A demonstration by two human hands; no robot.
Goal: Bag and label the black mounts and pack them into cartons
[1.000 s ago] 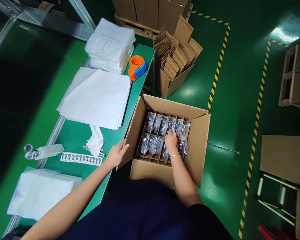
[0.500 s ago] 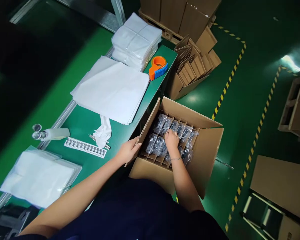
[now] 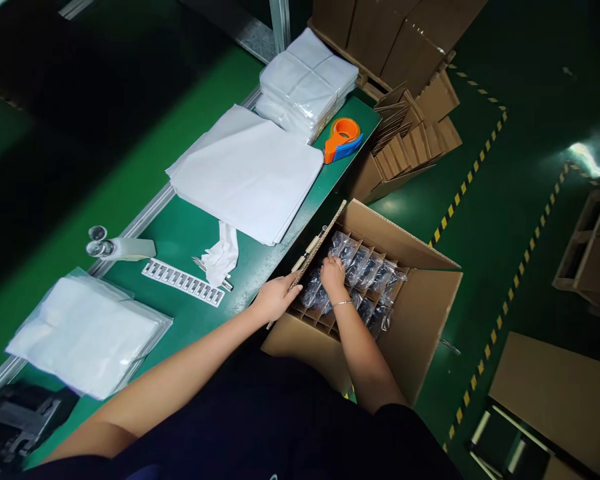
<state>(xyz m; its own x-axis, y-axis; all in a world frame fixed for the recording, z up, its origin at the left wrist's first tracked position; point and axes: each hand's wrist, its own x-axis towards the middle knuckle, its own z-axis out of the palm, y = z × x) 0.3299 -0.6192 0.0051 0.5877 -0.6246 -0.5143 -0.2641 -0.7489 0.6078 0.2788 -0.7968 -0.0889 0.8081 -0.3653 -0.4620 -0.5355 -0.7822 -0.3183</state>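
An open cardboard box (image 3: pixel 403 333) stands beside the bench, its flaps raised. Cardboard dividers split its inside into cells holding several dark parts in clear plastic bags (image 3: pixel 373 270). My left hand (image 3: pixel 277 297) grips the box's left flap (image 3: pixel 314 253), thumb on the inner side and fingers on the outer. Inside the box, my right hand (image 3: pixel 333 275) is over the left cells, its fingers curled down against the bags. What lies under those fingertips is hidden.
On the green bench (image 3: pixel 180 227) lie white sheets (image 3: pixel 250 170), an orange and blue tape dispenser (image 3: pixel 343 140), a label strip (image 3: pixel 183 282), a crumpled white cloth (image 3: pixel 221 257) and a bottle (image 3: pixel 133 249). Behind my box, another carton (image 3: pixel 367 177) holds folded cardboard pieces.
My right hand has moved left inside the box, from the middle cells toward the left flap. My left hand keeps hold of the flap. The whole view has shifted slightly.
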